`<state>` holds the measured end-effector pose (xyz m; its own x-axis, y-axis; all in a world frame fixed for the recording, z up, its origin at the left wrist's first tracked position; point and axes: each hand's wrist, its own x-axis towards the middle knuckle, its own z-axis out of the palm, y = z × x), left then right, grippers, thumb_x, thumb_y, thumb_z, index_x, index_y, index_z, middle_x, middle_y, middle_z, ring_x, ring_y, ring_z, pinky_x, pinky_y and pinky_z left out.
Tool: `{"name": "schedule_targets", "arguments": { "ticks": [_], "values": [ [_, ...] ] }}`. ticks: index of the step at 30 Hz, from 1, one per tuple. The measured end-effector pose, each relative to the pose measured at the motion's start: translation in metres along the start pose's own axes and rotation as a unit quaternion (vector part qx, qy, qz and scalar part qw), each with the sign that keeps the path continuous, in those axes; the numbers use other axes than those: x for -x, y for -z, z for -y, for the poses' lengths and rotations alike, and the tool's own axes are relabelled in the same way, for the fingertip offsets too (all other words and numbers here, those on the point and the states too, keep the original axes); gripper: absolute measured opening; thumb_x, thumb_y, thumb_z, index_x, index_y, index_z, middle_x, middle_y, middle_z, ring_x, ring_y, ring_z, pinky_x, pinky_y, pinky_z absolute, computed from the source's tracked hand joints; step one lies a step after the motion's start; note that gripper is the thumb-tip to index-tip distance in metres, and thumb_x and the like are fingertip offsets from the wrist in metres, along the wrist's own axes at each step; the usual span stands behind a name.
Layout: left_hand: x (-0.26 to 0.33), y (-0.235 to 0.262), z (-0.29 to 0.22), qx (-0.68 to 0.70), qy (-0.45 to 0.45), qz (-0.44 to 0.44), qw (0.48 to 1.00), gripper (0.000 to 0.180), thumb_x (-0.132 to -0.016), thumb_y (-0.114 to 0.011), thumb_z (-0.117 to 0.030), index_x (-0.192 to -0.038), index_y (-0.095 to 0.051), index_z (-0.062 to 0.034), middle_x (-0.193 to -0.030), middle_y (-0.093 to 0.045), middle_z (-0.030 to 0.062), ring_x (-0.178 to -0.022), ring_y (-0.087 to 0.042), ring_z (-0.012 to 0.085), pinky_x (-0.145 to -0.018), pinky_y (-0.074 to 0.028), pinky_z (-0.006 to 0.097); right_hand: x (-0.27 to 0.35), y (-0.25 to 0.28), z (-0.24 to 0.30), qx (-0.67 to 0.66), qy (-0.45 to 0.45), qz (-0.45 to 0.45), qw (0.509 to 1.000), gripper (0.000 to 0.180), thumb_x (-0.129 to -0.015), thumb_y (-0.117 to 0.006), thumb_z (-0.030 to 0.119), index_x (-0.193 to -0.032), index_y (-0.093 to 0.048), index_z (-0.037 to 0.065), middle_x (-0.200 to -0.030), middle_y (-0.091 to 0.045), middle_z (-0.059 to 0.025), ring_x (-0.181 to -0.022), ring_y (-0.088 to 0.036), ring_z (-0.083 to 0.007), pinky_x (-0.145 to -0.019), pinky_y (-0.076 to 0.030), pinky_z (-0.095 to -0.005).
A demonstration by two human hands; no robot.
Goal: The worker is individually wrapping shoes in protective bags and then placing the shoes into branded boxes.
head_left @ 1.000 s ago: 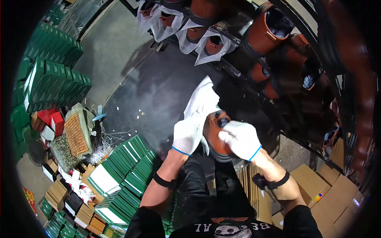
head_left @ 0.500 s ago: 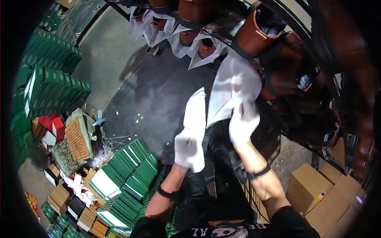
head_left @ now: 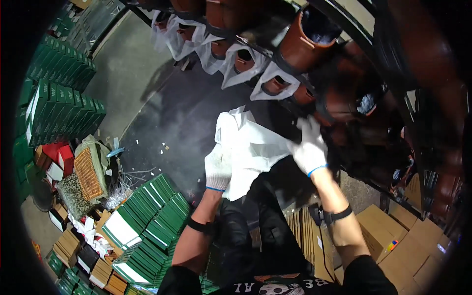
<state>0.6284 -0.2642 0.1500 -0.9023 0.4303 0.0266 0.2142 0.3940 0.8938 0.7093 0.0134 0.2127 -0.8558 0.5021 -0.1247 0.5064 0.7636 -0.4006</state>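
Observation:
My left hand (head_left: 218, 167), in a white knit glove, is closed around a bundle of thin white paper sheets (head_left: 241, 147) in front of my body. My right hand (head_left: 310, 147), gloved too, pinches the right corner of a top sheet (head_left: 273, 142), which stretches out from the bundle toward it. Beyond my hands, a translucent white sheet (head_left: 260, 92) is draped around the opening of a brown leather-like piece (head_left: 275, 85), shaped like a boot shaft. Several more such pieces in the same row have sheets around their openings.
A dark metal rack (head_left: 351, 27) with brown pieces (head_left: 300, 46) rises at the far right. Stacks of green boxes (head_left: 64, 110) stand on the left, with more green boxes (head_left: 152, 209) near my left arm. Cardboard cartons (head_left: 378, 228) sit at the lower right. Loose clutter (head_left: 91, 169) lies left.
The sheet my right hand held up near the rack now hangs around a brown piece. That hand has come back to a sheet on the bundle, which the left hand has turned and spread wider.

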Motion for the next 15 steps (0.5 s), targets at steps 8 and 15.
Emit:
{"name": "schedule_targets", "arguments": {
  "ticks": [8, 15],
  "values": [
    [0.042, -0.043, 0.002, -0.008, 0.076, -0.011, 0.997, 0.019, -0.107, -0.06, -0.017, -0.106, -0.068, 0.0003, -0.083, -0.067, 0.0289, -0.081, -0.067, 0.0518, -0.065, -0.052, 0.052, -0.077, 0.001, -0.039, 0.084, -0.059, -0.016, 0.995, 0.057, -0.103, -0.065, 0.052, -0.132, -0.07, 0.003, -0.125, -0.072, -0.0295, -0.119, -0.068, -0.0499, -0.101, -0.054, -0.0558],
    [0.068, -0.034, 0.022, -0.077, 0.176, -0.011, 0.981, 0.031, -0.111, -0.057, -0.029, -0.11, -0.07, -0.0003, -0.087, -0.07, 0.0286, -0.087, -0.069, 0.0517, -0.07, -0.054, 0.054, 0.152, 0.145, 0.034, -0.552, -0.312, 0.081, 0.769, 0.026, -0.108, -0.06, 0.018, -0.107, -0.076, -0.002, -0.087, -0.071, -0.0029, -0.079, -0.058, -0.0051, -0.067, -0.045, -0.0241]
  ]
}}
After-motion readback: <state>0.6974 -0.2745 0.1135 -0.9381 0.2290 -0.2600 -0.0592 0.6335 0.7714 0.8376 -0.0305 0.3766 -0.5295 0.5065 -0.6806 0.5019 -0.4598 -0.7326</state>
